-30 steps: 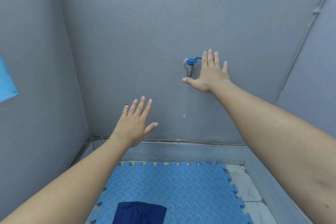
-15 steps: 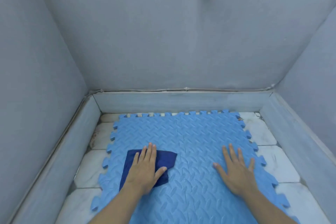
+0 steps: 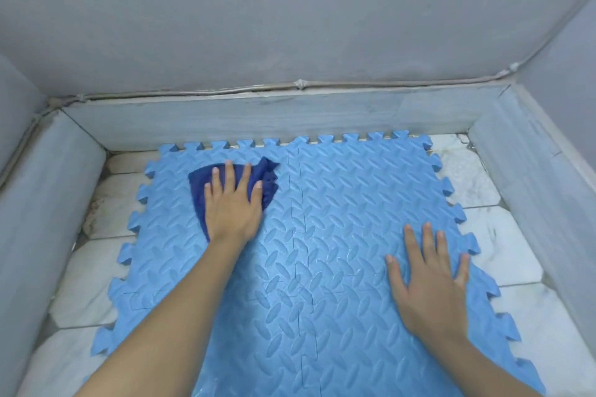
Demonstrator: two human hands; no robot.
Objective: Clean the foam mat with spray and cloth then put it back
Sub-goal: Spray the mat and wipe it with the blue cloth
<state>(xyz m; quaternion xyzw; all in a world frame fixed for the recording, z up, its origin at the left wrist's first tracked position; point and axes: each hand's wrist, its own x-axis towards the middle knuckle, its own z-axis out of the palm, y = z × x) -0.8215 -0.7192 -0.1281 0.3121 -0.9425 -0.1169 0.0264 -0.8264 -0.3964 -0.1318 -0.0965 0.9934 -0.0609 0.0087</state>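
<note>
A light blue interlocking foam mat (image 3: 338,203) with a ridged pattern lies flat on the tiled floor, filling most of the walled corner. A dark blue cloth (image 3: 264,180) is bunched on the mat's far left part. My left hand (image 3: 233,203) presses flat on the cloth, fingers spread, pointing toward the back wall. My right hand (image 3: 429,280) lies flat and open on the mat's right side, palm down, holding nothing. No spray bottle is in view.
Low grey stone kerbs (image 3: 290,116) box in the floor at the back, left and right, with grey walls above. White marble tiles (image 3: 483,245) show around the mat on the right and left. A thin pipe (image 3: 300,85) runs along the wall base.
The view has tilted further down, and the tap has left the frame. My left hand has pushed the cloth away toward the mat's far left edge, bunching it. My right hand stays flat on the mat.
</note>
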